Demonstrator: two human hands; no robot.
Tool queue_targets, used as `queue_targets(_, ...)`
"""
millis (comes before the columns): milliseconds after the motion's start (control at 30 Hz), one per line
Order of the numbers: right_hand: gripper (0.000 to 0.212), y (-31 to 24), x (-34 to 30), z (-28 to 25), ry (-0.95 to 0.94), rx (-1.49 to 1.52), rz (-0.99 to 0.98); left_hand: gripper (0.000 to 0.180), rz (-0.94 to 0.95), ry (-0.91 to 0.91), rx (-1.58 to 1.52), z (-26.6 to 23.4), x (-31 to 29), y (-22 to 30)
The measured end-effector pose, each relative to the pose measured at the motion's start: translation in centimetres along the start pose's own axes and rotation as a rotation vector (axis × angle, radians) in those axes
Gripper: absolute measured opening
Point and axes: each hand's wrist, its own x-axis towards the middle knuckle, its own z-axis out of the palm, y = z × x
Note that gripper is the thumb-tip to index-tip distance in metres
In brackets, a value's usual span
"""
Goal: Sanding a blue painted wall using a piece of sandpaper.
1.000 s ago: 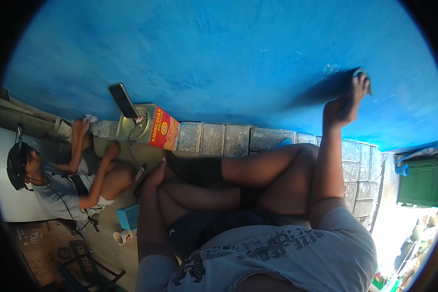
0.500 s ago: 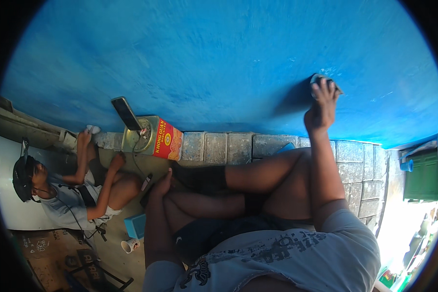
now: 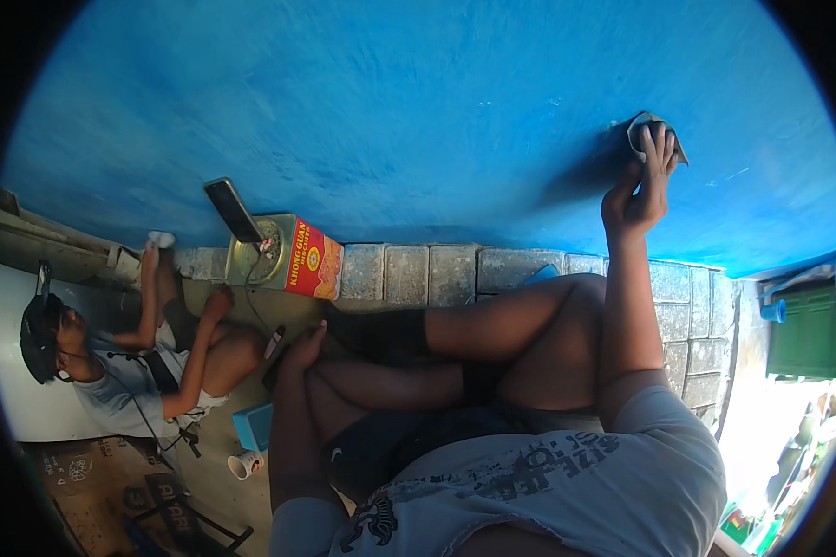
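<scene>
1. Pressing a grey sanding pad flat against the blue wall, the right hand lay beneath it, fingers extended over its face.
2. The left hand rested loosely open on the ankle, holding nothing.
3. Another person sat nearby beside a tin.

Around our right hand the blue wall lies open; below it, our crossed legs and a tin obstruct passage.

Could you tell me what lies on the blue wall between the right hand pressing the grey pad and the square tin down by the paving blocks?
In the head view, the blue wall is bare between the right hand with its grey pad and the square tin.
</scene>
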Motion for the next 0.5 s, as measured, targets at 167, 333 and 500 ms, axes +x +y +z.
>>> queue_targets(167, 0.042, 0.0, -3.2, 0.3, -0.136, -0.124, 0.001, 0.078, -0.016, -0.023, -0.020, 0.9, -0.3, 3.0)
queue_targets(333, 0.042, 0.3, 2.5, -0.1, 0.056, -0.047, -0.092, 0.077, -0.028, -0.003, -0.001, 0.3, 0.5, -0.9)
queue_targets(500, 0.047, -1.3, -5.2, 1.7, -0.106, -0.114, -0.016, 0.079, -0.019, -0.049, -0.010, 1.2, 1.9, 0.6)
